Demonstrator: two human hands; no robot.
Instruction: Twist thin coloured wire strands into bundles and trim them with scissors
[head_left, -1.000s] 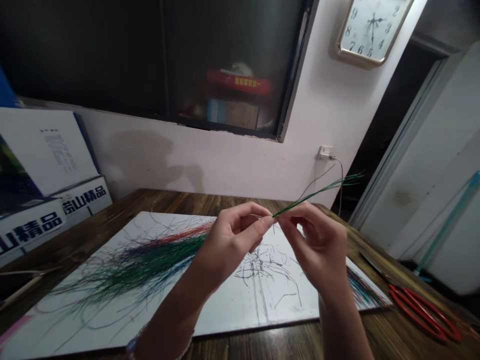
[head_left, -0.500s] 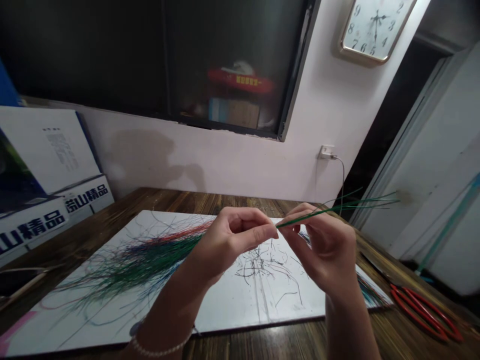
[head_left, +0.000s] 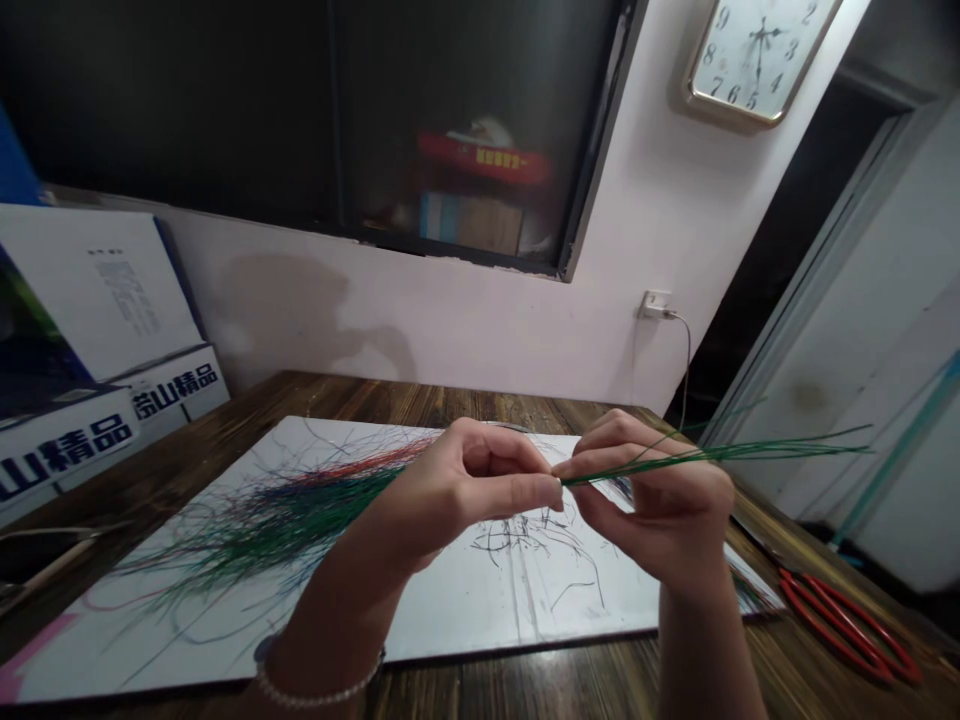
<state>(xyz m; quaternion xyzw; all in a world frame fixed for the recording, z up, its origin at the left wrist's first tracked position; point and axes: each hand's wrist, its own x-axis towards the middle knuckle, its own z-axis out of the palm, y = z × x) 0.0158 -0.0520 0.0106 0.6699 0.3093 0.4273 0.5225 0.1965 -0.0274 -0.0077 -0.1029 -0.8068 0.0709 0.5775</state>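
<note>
Both my hands are raised over a white board point(head_left: 480, 610) on the wooden table. My right hand point(head_left: 660, 500) is closed round a thin bundle of green strands point(head_left: 735, 452) that stick out to the right, almost level. My left hand point(head_left: 469, 490) pinches thumb and forefinger together at the near end of that bundle, touching the right hand's fingertips. A loose heap of green, blue and red strands point(head_left: 292, 520) lies spread on the board's left half. Short dark strand scraps point(head_left: 525, 535) lie under my hands.
Red-handled scissors point(head_left: 847, 620) lie on the table at the right. White boxes with blue lettering point(head_left: 90, 420) stand at the left edge. A wall with a dark window, a clock point(head_left: 757, 50) and a socket with a cable point(head_left: 654, 303) is behind.
The green bundle has swung down from pointing up-right to nearly level, and more of it shows to the right. Both hands have dropped slightly and stayed pinched together.
</note>
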